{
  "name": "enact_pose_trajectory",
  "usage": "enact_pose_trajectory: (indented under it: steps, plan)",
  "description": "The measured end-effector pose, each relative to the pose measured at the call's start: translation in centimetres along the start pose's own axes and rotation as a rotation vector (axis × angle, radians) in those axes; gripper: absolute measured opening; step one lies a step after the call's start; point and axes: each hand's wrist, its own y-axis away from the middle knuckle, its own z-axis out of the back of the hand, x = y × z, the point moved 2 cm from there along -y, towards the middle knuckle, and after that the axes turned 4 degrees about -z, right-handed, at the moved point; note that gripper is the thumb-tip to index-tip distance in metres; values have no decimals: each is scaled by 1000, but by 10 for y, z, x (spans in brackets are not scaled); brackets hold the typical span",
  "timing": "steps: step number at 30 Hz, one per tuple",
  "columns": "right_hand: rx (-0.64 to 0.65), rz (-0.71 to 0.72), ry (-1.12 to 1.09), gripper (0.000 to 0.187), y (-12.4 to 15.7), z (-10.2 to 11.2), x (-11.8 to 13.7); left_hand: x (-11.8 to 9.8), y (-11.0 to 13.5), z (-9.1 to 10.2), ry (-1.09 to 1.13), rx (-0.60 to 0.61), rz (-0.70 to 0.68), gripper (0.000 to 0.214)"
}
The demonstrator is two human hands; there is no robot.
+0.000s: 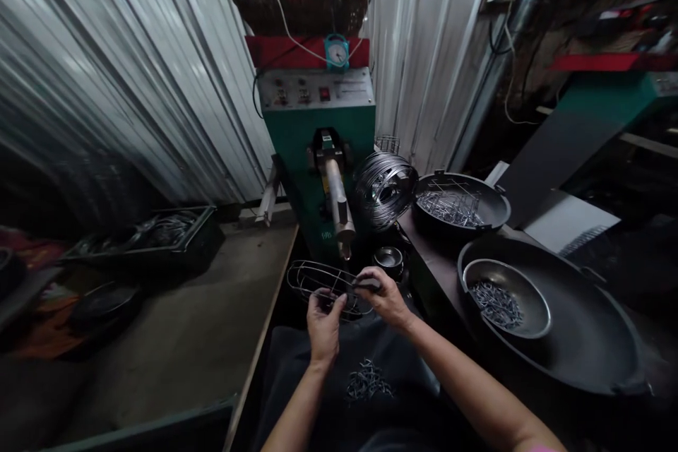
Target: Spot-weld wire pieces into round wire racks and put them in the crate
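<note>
My left hand pinches the near rim of an oval wire frame, made of thin bent metal rods. On the frame's right side, my right hand is closed around a small dark piece whose kind I cannot make out; its fingertips are at the wire. Just above the frame points the electrode tip of a green spot-welding machine. A small heap of short bent wire pieces lies on the dark cloth over my lap.
Right of the machine hangs a wire coil. Beyond it stand a black pan with wire parts and a wide black pan bearing a metal bowl of short wires. A dark crate is on the left floor.
</note>
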Motion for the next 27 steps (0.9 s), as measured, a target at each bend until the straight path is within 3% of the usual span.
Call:
enact_pose_trajectory:
  steps: [5, 9, 17, 27]
  plan:
    - [68, -176, -69, 21, -8, 4, -7, 10, -4, -4, 63, 6, 56, 36]
    - [68, -202, -53, 20, -19, 8, -12, 17, -10, -11, 117, 25, 104, 35]
    - [105, -54, 178, 18, -29, 19, -25, 26, -25, -23, 143, 37, 118, 35]
    - [147, 87, 306, 17, -33, 20, -22, 33, -31, -23, 140, 66, 99, 34]
